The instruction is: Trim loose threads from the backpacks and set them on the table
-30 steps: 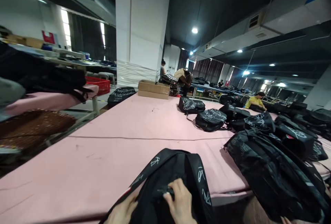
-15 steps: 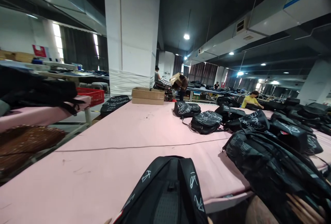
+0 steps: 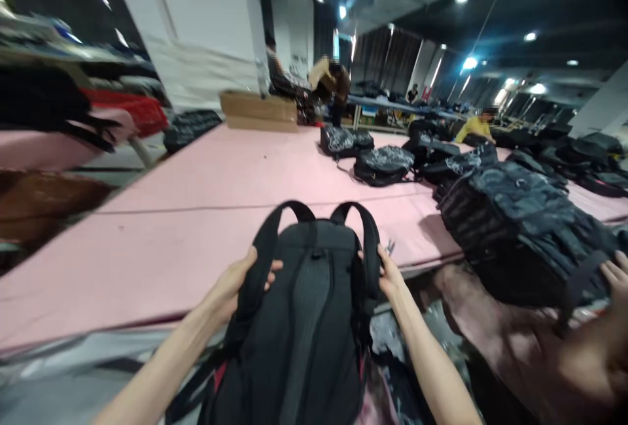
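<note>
A black backpack [image 3: 307, 320] hangs upright in front of me at the near edge of the pink table [image 3: 206, 216], its back panel and two shoulder straps facing me. My left hand [image 3: 235, 281] grips its left side at the left strap, fingers wrapped round the strap. My right hand [image 3: 387, 274] clasps the right side at the right strap. The bag's lower part drops below the table edge.
A heap of black backpacks [image 3: 520, 222] lies at the right, with more printed bags [image 3: 383, 163] further back. Another person's hand [image 3: 615, 274] touches the heap at far right. A cardboard box [image 3: 258, 110] sits at the table's far end. People work behind.
My view has tipped down and shifted. Both hands, out of view half a second ago, now hold the backpack by its sides, lifted upright at the table edge.
</note>
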`<act>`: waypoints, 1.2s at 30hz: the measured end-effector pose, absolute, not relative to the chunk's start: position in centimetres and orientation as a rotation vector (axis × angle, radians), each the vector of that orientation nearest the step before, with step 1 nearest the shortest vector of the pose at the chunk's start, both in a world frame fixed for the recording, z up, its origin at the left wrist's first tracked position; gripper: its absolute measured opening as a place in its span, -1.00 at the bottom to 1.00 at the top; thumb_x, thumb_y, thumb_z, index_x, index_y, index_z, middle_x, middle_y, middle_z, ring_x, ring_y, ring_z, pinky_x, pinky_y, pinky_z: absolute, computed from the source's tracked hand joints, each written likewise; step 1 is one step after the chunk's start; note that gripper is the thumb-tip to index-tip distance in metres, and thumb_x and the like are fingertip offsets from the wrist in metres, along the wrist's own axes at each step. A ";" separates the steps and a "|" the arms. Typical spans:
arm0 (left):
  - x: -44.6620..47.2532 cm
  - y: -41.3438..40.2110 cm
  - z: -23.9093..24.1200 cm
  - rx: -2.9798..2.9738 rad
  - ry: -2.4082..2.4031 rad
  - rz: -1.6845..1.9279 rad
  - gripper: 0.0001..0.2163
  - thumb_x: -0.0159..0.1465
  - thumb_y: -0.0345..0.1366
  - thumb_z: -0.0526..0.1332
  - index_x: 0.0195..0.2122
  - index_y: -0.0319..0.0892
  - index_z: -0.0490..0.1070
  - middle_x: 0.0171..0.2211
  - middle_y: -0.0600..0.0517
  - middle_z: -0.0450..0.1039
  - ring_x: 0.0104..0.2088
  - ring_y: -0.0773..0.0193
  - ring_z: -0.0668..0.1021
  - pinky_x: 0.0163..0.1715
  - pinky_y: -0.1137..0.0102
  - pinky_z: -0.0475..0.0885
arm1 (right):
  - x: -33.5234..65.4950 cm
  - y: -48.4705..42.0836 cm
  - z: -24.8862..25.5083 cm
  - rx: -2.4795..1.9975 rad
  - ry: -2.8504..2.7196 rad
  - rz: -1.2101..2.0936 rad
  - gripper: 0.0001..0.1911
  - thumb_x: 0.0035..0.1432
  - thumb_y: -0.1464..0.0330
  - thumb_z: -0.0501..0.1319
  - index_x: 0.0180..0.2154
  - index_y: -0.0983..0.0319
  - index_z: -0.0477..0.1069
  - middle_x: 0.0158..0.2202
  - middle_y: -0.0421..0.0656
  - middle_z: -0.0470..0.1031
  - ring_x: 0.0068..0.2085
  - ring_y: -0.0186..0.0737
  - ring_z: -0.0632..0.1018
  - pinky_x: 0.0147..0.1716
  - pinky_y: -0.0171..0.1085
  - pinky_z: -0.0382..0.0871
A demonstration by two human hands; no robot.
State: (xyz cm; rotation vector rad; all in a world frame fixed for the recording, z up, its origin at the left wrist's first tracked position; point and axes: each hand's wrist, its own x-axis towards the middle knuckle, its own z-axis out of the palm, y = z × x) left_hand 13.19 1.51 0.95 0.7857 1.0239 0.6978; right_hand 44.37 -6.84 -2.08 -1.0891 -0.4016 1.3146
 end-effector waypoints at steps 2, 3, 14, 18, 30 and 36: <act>14.1 2.1 0.6 0.686 1.030 0.718 -0.58 0.32 -0.12 -0.05 -0.30 -0.37 0.46 -0.56 -0.06 0.45 -0.62 0.38 0.46 -0.61 0.53 0.43 | 44.7 -5.6 -3.2 -1.080 -0.290 1.366 -0.63 0.04 0.12 0.22 -0.32 0.33 0.47 -0.49 -0.10 0.55 -0.78 -0.53 0.14 -0.81 -0.47 0.17; 14.2 2.4 0.3 0.646 1.025 0.717 -0.57 0.32 -0.13 -0.08 -0.29 -0.38 0.46 -0.55 -0.07 0.45 -0.61 0.37 0.47 -0.59 0.52 0.45 | 45.0 -5.3 -3.9 -1.073 -0.252 1.380 -0.63 0.07 0.13 0.20 -0.30 0.34 0.46 -0.46 -0.09 0.56 -0.79 -0.55 0.09 -0.83 -0.49 0.13; 13.0 2.0 -0.5 0.418 1.031 0.726 -0.52 0.29 -0.01 -0.07 -0.29 -0.35 0.43 -0.54 -0.04 0.42 -0.57 0.37 0.42 -0.59 0.49 0.44 | 46.2 -6.2 -5.2 -1.063 -0.236 1.389 -0.54 0.15 0.13 0.11 -0.18 0.43 0.44 -0.33 -0.04 0.56 -0.74 -0.54 0.12 -0.81 -0.51 0.04; 12.5 1.4 -1.0 0.616 1.194 0.792 -0.61 0.31 -0.08 -0.04 -0.29 -0.32 0.40 -0.31 -0.08 0.47 -0.47 0.37 0.46 -0.51 0.48 0.43 | 46.4 -6.4 -5.7 -1.147 -0.313 1.303 -0.52 0.09 0.09 0.16 -0.22 0.41 0.44 -0.32 -0.02 0.56 -0.73 -0.54 0.13 -0.79 -0.49 0.05; 19.3 -0.4 -2.3 2.494 1.336 1.394 -0.84 0.23 -0.28 0.12 -0.27 -0.14 0.47 -0.14 -0.09 0.44 0.03 0.03 0.36 0.02 0.09 0.22 | 48.2 -10.3 -6.4 -1.385 -0.562 0.989 -0.57 -0.21 0.26 0.39 -0.24 0.34 0.50 -0.38 -0.11 0.57 -0.48 -0.35 0.45 -0.53 -0.41 0.29; 26.3 1.5 0.5 2.376 0.923 1.349 -0.79 0.28 -0.35 0.01 -0.20 -0.18 0.41 -0.16 -0.06 0.43 -0.07 0.22 0.44 -0.03 0.27 0.34 | 40.3 -13.8 -6.7 -1.423 -1.028 1.208 -0.53 -0.07 0.31 0.30 -0.05 0.17 0.43 -0.20 -0.16 0.54 -0.23 -0.17 0.53 -0.25 -0.23 0.40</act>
